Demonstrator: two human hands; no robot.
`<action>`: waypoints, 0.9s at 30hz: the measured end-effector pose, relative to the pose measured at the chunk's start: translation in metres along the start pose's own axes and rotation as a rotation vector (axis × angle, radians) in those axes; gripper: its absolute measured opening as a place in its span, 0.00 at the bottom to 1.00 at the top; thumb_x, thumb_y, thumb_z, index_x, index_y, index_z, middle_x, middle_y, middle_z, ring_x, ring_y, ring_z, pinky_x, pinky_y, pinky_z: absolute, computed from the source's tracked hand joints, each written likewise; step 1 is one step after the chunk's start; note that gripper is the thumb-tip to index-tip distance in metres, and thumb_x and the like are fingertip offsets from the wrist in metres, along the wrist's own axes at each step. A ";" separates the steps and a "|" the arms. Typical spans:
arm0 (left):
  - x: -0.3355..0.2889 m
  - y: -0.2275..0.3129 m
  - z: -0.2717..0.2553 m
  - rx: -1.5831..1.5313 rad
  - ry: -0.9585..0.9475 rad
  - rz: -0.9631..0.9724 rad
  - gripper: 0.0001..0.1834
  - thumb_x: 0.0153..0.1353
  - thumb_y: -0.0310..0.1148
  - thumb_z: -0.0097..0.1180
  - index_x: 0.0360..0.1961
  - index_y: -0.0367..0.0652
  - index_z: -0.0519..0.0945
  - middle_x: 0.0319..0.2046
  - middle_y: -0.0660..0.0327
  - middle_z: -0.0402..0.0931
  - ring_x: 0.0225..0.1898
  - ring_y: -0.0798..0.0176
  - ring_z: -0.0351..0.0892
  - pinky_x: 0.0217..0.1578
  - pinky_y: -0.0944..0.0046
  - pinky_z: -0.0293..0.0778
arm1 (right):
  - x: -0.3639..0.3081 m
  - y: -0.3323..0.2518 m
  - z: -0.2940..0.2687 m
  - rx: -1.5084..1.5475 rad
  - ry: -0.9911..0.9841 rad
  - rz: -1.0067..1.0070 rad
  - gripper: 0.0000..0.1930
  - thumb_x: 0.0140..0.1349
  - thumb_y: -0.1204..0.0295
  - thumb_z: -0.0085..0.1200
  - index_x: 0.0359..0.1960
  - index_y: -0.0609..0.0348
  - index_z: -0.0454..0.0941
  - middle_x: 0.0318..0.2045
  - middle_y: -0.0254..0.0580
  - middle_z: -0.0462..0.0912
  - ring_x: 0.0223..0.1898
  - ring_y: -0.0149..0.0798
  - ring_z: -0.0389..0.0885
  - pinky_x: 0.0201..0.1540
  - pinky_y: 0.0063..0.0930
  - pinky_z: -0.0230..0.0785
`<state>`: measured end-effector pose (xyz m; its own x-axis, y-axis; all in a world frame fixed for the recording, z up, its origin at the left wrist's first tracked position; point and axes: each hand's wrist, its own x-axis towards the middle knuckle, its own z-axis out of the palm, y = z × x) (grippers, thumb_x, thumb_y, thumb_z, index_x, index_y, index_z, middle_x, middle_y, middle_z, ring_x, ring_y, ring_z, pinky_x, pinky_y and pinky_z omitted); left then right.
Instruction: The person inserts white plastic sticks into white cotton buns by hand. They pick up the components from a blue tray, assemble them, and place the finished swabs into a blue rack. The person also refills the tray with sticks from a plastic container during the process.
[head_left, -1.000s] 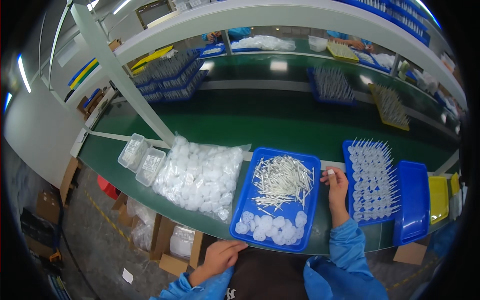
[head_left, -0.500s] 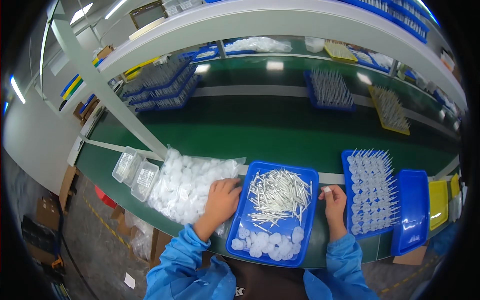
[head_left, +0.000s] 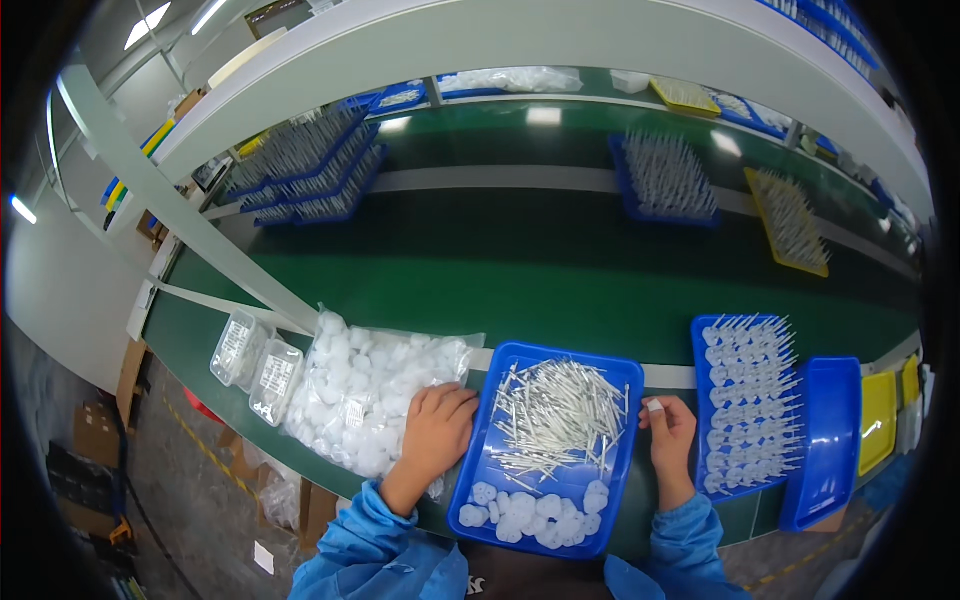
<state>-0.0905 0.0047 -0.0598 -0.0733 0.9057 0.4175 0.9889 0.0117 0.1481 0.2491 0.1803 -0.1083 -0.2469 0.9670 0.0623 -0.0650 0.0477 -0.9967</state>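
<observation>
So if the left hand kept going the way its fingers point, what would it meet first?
The left hand points up and slightly right, probably meeting the blue tray's left rim, with the clear bag of white pieces under it; depth is unclear.

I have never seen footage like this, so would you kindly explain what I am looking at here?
This is one view from a fisheye camera worn on a person's head, looking down at their two bare hands; straight edges look curved. No robot is involved. The left hand rests on a clear bag of small white round parts. The right hand pinches a small white piece beside a blue tray holding thin white sticks and white discs. To the right stands a blue rack of assembled pieces, all on a green bench.
</observation>
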 end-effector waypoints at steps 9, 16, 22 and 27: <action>0.001 0.002 -0.002 -0.004 0.016 0.005 0.18 0.58 0.29 0.64 0.51 0.45 0.87 0.55 0.63 0.85 0.62 0.55 0.79 0.67 0.47 0.68 | -0.001 0.003 -0.002 -0.010 -0.008 -0.014 0.11 0.79 0.70 0.57 0.44 0.66 0.85 0.36 0.39 0.87 0.32 0.28 0.83 0.37 0.22 0.77; 0.002 0.004 -0.002 0.015 0.009 -0.044 0.25 0.60 0.29 0.63 0.61 0.47 0.85 0.53 0.64 0.84 0.62 0.57 0.79 0.67 0.47 0.68 | -0.002 -0.010 0.006 -0.053 -0.035 -0.008 0.11 0.79 0.68 0.57 0.46 0.65 0.86 0.33 0.37 0.86 0.31 0.25 0.79 0.36 0.20 0.72; 0.005 0.007 -0.009 -0.017 0.022 0.007 0.29 0.59 0.26 0.63 0.64 0.51 0.85 0.50 0.64 0.84 0.59 0.55 0.80 0.64 0.48 0.68 | -0.004 -0.001 0.000 -0.137 -0.051 -0.005 0.10 0.78 0.69 0.57 0.45 0.64 0.86 0.33 0.35 0.86 0.31 0.24 0.79 0.35 0.19 0.71; 0.005 0.009 -0.013 -0.006 -0.007 0.005 0.28 0.59 0.29 0.64 0.63 0.55 0.87 0.53 0.65 0.84 0.60 0.54 0.80 0.65 0.48 0.68 | -0.003 -0.001 0.000 -0.129 -0.058 -0.023 0.09 0.77 0.71 0.58 0.44 0.64 0.86 0.32 0.34 0.86 0.31 0.23 0.79 0.35 0.19 0.71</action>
<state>-0.0836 0.0042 -0.0445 -0.0670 0.9086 0.4122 0.9885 0.0042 0.1512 0.2496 0.1772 -0.1071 -0.3027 0.9494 0.0841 0.0531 0.1049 -0.9931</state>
